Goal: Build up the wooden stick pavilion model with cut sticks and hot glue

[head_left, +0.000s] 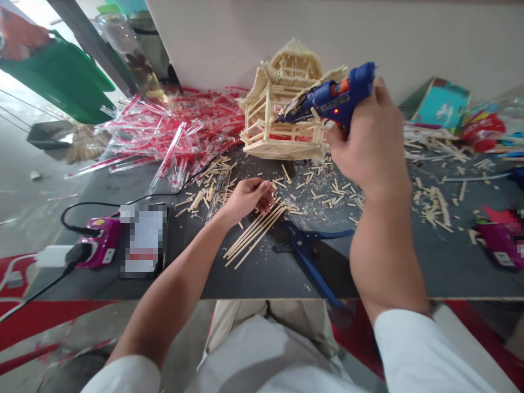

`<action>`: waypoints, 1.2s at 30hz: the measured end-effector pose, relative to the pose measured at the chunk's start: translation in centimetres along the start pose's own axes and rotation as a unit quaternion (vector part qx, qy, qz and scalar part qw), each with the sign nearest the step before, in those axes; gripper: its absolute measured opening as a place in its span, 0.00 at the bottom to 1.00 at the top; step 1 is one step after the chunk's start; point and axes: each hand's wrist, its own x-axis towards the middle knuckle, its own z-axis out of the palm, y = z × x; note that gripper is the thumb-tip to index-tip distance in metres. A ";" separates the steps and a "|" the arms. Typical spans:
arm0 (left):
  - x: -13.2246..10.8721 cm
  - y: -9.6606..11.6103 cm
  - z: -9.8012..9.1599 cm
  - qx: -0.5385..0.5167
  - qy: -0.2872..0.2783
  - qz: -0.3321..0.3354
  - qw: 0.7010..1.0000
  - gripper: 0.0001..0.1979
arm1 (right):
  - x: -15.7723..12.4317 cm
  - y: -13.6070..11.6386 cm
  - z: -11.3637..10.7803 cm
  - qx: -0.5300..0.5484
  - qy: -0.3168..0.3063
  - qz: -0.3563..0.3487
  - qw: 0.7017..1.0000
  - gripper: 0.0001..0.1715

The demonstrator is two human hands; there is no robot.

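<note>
My right hand [368, 142] is closed round a blue glue gun [329, 98], raised above the table. Its nozzle points left at a small house built of wooden sticks [282, 109] standing at the back. My left hand [248, 197] rests on the dark table [262, 273] with its fingers curled over the upper end of a bundle of long thin sticks [254, 234]. Whether the fingers grip a stick is unclear. Short cut stick pieces [323, 188] lie scattered between the hand and the house.
Blue-handled cutters [307, 251] lie right of the stick bundle. A heap of red and clear plastic wrappers [176, 131] fills the back left. A phone [143, 240] and a purple device [100, 245] with cables lie at left. Boxes and coloured clutter [470, 120] sit at right.
</note>
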 end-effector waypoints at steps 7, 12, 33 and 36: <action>0.0 -0.1 0.1 0.002 0.000 0.002 1.000 0.21 | -0.1 -0.3 -0.4 0.001 -0.006 0.011 1.000 0.32; -0.1 0.1 0.1 0.002 0.002 0.001 1.000 0.19 | -0.1 -0.2 -0.5 -0.002 -0.012 0.010 1.000 0.31; -0.3 0.2 0.1 0.010 -0.005 0.017 1.000 0.21 | -0.7 6.5 -3.2 0.025 -0.026 0.131 0.991 0.26; -0.3 0.3 0.1 0.009 -0.006 0.021 1.000 0.22 | -1.2 10.1 -3.7 -0.072 -0.180 0.201 0.960 0.32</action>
